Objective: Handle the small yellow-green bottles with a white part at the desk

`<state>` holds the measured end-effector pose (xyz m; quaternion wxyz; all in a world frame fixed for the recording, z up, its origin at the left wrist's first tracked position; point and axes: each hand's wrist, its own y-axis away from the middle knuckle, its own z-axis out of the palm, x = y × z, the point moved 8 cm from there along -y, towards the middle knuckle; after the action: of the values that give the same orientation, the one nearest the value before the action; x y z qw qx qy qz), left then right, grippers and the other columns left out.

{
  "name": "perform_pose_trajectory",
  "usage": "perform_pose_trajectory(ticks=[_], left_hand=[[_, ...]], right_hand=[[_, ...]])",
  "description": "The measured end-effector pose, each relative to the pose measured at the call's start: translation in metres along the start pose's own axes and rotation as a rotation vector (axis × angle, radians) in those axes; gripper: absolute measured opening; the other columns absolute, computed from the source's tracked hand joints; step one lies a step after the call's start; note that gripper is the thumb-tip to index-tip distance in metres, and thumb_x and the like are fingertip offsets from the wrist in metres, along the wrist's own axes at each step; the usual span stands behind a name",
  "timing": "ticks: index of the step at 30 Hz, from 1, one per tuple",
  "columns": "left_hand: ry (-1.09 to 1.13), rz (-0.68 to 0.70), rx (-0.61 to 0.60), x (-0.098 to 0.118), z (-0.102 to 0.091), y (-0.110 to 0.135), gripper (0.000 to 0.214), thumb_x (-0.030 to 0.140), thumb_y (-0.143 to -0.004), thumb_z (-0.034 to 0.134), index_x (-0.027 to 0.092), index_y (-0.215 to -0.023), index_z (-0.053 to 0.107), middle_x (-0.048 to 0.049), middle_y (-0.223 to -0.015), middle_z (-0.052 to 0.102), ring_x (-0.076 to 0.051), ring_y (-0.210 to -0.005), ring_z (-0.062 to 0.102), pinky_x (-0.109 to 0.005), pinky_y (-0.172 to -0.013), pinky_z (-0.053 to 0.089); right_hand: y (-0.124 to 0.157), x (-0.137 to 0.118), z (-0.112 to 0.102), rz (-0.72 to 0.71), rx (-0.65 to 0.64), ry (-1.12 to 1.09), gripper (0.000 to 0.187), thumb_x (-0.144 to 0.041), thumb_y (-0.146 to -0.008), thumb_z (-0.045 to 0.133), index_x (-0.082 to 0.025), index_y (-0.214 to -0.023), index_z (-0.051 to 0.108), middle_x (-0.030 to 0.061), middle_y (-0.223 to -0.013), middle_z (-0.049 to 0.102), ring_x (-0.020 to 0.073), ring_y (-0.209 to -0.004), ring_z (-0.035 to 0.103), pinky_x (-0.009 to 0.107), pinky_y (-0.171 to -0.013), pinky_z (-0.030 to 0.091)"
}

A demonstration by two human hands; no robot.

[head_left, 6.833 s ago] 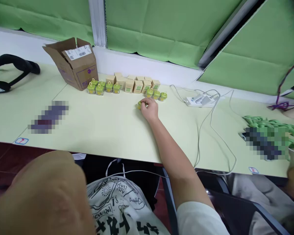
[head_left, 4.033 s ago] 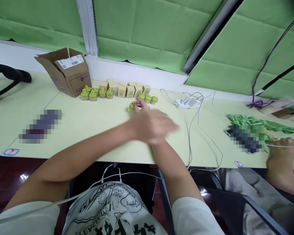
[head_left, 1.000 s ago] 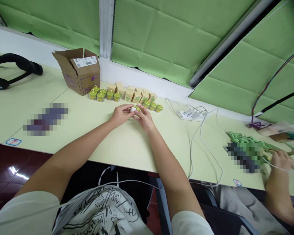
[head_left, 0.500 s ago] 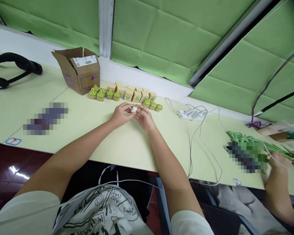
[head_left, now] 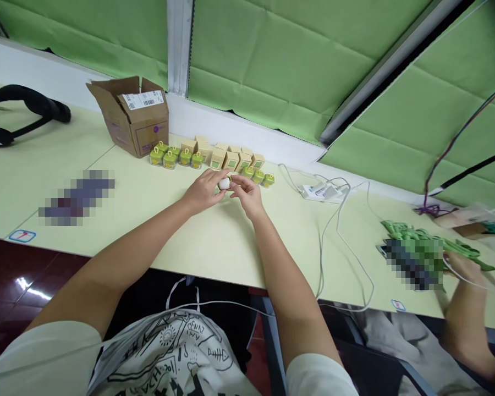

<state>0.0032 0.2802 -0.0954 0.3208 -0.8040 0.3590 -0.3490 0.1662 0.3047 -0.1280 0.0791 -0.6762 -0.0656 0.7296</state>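
The left hand (head_left: 202, 192) pinches a smooth, rounded white piece (head_left: 224, 183) over the table (head_left: 214, 236); the right hand's (head_left: 248, 196) half-bent fingers meet its three o'clock side, grip unclear. An open cardboard box (head_left: 150, 126) stands at ten o'clock.

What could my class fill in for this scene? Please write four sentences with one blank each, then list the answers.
1. Between the left hand and the right hand is a small, mostly ____ object.
2. The group of green-lidded containers nearer the power strip numbers ____.
3. In the picture, the cardboard box stands to the ____ of the small cartons.
4. The window blinds are coloured ____.

Missing words: white; three; left; green.
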Motion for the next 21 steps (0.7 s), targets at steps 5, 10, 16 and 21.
perform_pose_trajectory(ticks=[5, 10, 16, 21], left_hand=[[0.031, 0.040, 0.002, 0.001, 0.003, 0.002, 0.058, 0.021, -0.093, 0.068, 0.017, -0.149, 0.055, -0.0134, -0.130, 0.072, -0.030, -0.123, 0.065, -0.047, -0.108, 0.053], [0.043, -0.015, -0.030, -0.004, 0.007, 0.001, 0.054, 0.023, -0.094, 0.071, 0.018, -0.146, 0.058, -0.0137, -0.129, 0.072, -0.032, -0.125, 0.063, -0.050, -0.109, 0.052], [0.008, 0.001, -0.051, -0.001, 0.006, -0.002, 0.044, 0.025, -0.098, 0.065, 0.020, -0.141, 0.061, -0.0130, -0.131, 0.072, -0.031, -0.124, 0.064, -0.050, -0.109, 0.052], [-0.029, 0.028, -0.040, 0.002, 0.004, -0.003, 0.039, 0.025, -0.098, 0.064, 0.017, -0.136, 0.063, -0.0139, -0.125, 0.074, -0.031, -0.117, 0.067, -0.047, -0.103, 0.054]], right_hand=[[0.002, 0.002, 0.004, -0.026, 0.007, -0.021, 0.032, -0.033, -0.069, 0.090, -0.024, -0.098, 0.078, -0.0005, -0.096, 0.074, 0.0152, -0.085, 0.070, 0.031, -0.077, 0.066], [0.003, 0.005, 0.008, -0.005, 0.020, -0.056, 0.031, -0.028, -0.069, 0.091, -0.023, -0.096, 0.076, -0.0014, -0.093, 0.070, 0.0153, -0.087, 0.069, 0.035, -0.085, 0.067], [0.005, 0.001, 0.011, -0.053, 0.024, -0.024, 0.028, -0.029, -0.072, 0.085, -0.025, -0.098, 0.075, -0.0016, -0.094, 0.070, 0.0162, -0.088, 0.069, 0.038, -0.090, 0.067], [0.005, 0.004, 0.011, -0.106, 0.015, 0.035, 0.029, -0.036, -0.076, 0.082, -0.025, -0.101, 0.073, 0.0009, -0.100, 0.074, 0.0193, -0.096, 0.071, 0.039, -0.093, 0.065]])
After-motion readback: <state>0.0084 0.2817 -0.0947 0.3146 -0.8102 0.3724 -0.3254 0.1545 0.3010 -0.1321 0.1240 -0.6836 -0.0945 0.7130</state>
